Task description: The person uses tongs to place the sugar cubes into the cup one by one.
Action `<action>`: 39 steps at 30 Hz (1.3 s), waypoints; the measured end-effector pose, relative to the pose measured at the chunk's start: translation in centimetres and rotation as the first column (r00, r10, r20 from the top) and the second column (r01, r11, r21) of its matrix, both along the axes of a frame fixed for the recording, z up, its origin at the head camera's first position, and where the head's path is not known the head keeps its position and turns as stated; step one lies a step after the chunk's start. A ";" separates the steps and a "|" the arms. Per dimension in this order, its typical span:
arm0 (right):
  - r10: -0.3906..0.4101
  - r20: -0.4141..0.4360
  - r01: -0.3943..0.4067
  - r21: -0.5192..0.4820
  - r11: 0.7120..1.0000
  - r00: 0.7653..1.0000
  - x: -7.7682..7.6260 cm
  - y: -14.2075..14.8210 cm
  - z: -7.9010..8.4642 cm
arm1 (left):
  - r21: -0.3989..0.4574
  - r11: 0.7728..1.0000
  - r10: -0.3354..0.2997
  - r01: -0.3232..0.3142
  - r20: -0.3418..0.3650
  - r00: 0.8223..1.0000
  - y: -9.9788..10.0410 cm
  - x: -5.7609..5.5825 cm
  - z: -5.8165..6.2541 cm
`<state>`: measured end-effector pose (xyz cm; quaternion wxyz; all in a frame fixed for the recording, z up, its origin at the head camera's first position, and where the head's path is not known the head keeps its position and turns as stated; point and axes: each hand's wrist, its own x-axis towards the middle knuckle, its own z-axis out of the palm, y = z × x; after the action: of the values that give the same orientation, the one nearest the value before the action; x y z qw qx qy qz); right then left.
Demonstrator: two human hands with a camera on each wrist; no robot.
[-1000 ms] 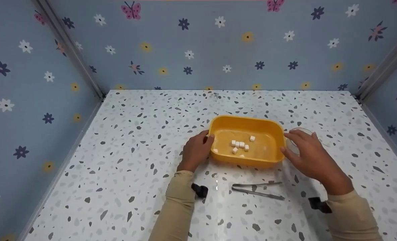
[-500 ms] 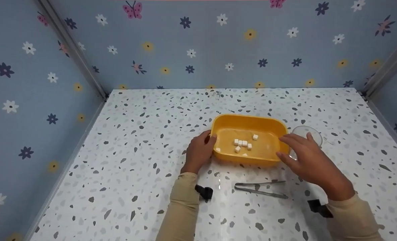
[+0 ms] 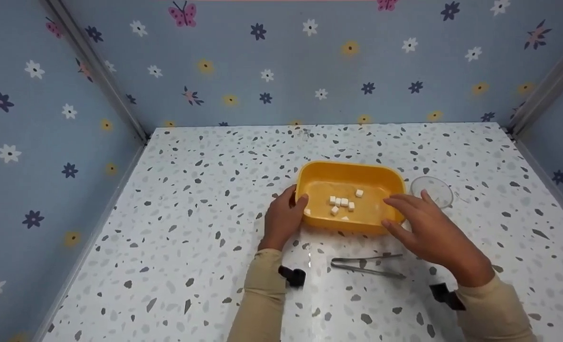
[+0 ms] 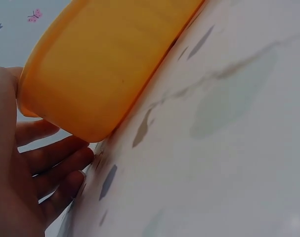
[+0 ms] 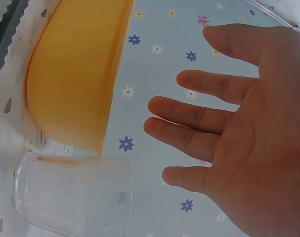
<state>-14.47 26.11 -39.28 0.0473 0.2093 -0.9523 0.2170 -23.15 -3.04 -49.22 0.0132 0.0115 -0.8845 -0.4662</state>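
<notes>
A yellow rectangular tub (image 3: 350,173) stands on the speckled table, several small white cubes (image 3: 338,202) lying loose on its floor. My left hand (image 3: 281,221) grips the tub's left end, thumb over the rim and fingers along the outer wall. In the left wrist view those fingers (image 4: 56,158) lie beside and below the tub's end. Over the tub's right end hovers my right hand (image 3: 428,232), holding nothing. Its fingers (image 5: 189,111) are spread and fairly straight in the right wrist view, apart from the tub wall (image 5: 73,79).
A clear plastic cup (image 5: 75,192) stands just right of the tub. Metal tongs (image 3: 369,271) lie in front of the tub, their tips pointing right. Flower-patterned panels (image 3: 281,61) enclose the table at the back and both sides.
My right hand has come off the tub's right rim and shifted left over that end, uncovering the cup. My left hand stays on the tub; the cubes look unmoved.
</notes>
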 end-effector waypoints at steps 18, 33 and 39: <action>0.023 -0.013 -0.022 0.070 0.997 1.000 0.5 -1.9 -0.3 | 0.063 0.997 0.047 -0.044 -0.046 0.998 0.1 -0.1 -0.5; 0.076 -0.058 -0.070 0.102 0.992 0.995 1.6 -2.8 -1.2 | 0.079 0.996 0.039 -0.036 -0.038 0.999 0.3 0.0 -0.8; 0.113 -0.079 -0.105 0.105 0.989 0.990 1.8 -3.4 -1.2 | 0.072 0.997 0.033 -0.029 -0.050 0.998 0.2 -0.3 -0.6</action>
<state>-12.62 22.69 -40.47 0.0649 0.2721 -0.9463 0.1622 -23.44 -2.79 -49.80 0.0426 0.0137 -0.8664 -0.4974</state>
